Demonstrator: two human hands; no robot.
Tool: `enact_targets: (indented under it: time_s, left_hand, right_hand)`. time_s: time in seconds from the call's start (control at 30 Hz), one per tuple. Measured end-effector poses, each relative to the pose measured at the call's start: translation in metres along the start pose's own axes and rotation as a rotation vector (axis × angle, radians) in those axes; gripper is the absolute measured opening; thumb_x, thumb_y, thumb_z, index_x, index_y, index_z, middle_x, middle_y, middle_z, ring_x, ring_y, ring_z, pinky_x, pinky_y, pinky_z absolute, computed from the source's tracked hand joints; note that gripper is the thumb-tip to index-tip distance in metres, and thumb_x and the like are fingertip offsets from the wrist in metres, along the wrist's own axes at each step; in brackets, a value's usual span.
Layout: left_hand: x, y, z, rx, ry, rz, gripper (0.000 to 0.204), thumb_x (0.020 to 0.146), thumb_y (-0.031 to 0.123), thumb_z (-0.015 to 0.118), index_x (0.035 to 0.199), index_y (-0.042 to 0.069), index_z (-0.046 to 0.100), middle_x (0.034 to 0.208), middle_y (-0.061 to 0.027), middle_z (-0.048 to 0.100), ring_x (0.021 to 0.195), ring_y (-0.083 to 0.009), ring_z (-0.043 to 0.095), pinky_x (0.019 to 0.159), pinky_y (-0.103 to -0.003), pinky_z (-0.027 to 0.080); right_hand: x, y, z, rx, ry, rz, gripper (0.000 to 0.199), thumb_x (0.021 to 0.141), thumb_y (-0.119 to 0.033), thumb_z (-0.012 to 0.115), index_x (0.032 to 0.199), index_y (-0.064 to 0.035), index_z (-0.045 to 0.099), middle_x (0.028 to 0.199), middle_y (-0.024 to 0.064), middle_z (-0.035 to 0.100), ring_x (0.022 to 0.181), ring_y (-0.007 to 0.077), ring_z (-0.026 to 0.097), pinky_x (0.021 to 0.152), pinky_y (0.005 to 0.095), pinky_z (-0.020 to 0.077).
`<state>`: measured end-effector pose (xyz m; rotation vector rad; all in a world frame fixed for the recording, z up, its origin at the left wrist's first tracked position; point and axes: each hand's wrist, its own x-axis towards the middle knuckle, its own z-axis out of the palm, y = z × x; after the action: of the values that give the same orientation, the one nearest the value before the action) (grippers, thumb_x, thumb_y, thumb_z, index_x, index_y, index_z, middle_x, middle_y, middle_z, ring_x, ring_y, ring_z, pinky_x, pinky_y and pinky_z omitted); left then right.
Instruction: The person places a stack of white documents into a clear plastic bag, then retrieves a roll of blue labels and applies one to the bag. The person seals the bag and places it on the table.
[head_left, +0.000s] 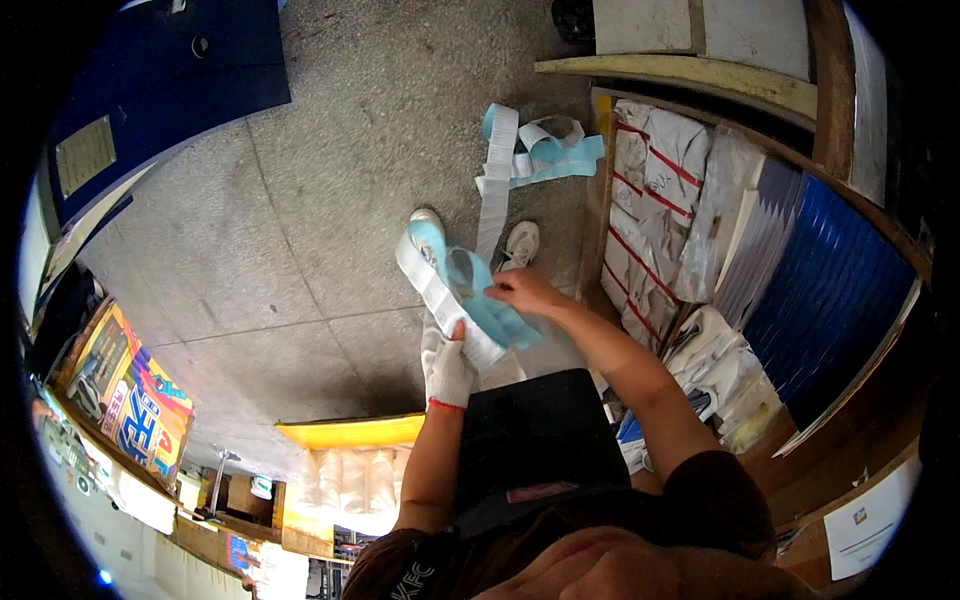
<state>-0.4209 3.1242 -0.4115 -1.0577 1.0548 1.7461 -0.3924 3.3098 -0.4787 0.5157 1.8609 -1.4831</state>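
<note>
Gripping a long white-and-blue label strip (455, 295) above the concrete floor (300, 200): gloved left hand (447, 368) clasps its lower end, bare right hand (525, 292) pinches the blue backing. Loose strip pile (535, 150) lies beyond the shoes (521, 243).

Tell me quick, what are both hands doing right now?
Left hand: gloved, closed on the label strip, white with blue backing.
Right hand: bare, pinching the same strip's blue part.
</note>
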Motion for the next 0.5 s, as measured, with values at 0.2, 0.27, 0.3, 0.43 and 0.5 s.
enact_targets:
  time_s: [0.2, 0.27, 0.3, 0.43, 0.5]
  left_hand:
    - [0.0, 0.004, 0.03, 0.012, -0.098, -0.015, 0.042, 0.084, 0.015, 0.06, 0.122, 0.003, 0.045, 0.111, -0.006, 0.055, 0.098, -0.0178, 0.054, 0.084, -0.031, 0.044]
    - [0.017, -0.016, 0.0, 0.143, -0.016, -0.051, 0.037, 0.081, 0.015, 0.065, 0.113, 0.001, 0.053, 0.102, -0.0034, 0.06, 0.089, -0.014, 0.057, 0.077, -0.026, 0.046]
    - [0.017, -0.008, 0.009, 0.151, 0.072, -0.081, 0.026, 0.081, 0.017, 0.066, 0.101, 0.003, 0.059, 0.091, -0.0008, 0.062, 0.077, -0.0112, 0.058, 0.069, -0.023, 0.046]
    - [0.032, -0.009, -0.002, 0.089, 0.107, 0.068, 0.033, 0.082, 0.024, 0.064, 0.103, 0.003, 0.051, 0.08, -0.0029, 0.057, 0.071, -0.0141, 0.057, 0.061, -0.028, 0.048]
    - [0.042, -0.021, -0.026, 0.124, 0.152, 0.066, 0.033, 0.083, 0.029, 0.062, 0.102, 0.004, 0.051, 0.079, -0.0026, 0.056, 0.068, -0.0151, 0.056, 0.06, -0.028, 0.048]
  right_hand:
    - [0.007, -0.007, 0.001, 0.016, 0.05, -0.307, 0.022, 0.082, -0.027, 0.061, 0.077, -0.0066, 0.065, 0.08, 0.0111, 0.058, 0.073, 0.0255, 0.056, 0.062, 0.0351, 0.0422]
    - [0.018, 0.012, -0.008, 0.049, -0.016, -0.181, 0.019, 0.082, -0.024, 0.061, 0.084, -0.0057, 0.065, 0.086, 0.0098, 0.059, 0.079, 0.0236, 0.057, 0.068, 0.0331, 0.0435]
    - [0.029, 0.027, -0.014, 0.065, -0.048, -0.12, 0.018, 0.082, -0.022, 0.061, 0.087, -0.0053, 0.064, 0.09, 0.0092, 0.06, 0.082, 0.0227, 0.057, 0.071, 0.0321, 0.0442]
    - [0.095, 0.098, -0.097, -0.071, 0.349, 0.08, 0.025, 0.084, -0.009, 0.055, 0.109, -0.0064, 0.055, 0.101, 0.011, 0.06, 0.098, 0.0245, 0.055, 0.086, 0.0355, 0.0429]
    - [0.134, 0.131, -0.145, -0.511, 0.489, 0.092, 0.041, 0.079, -0.005, 0.057, 0.119, -0.0081, 0.049, 0.114, 0.0131, 0.054, 0.107, 0.0298, 0.05, 0.09, 0.0406, 0.0405]
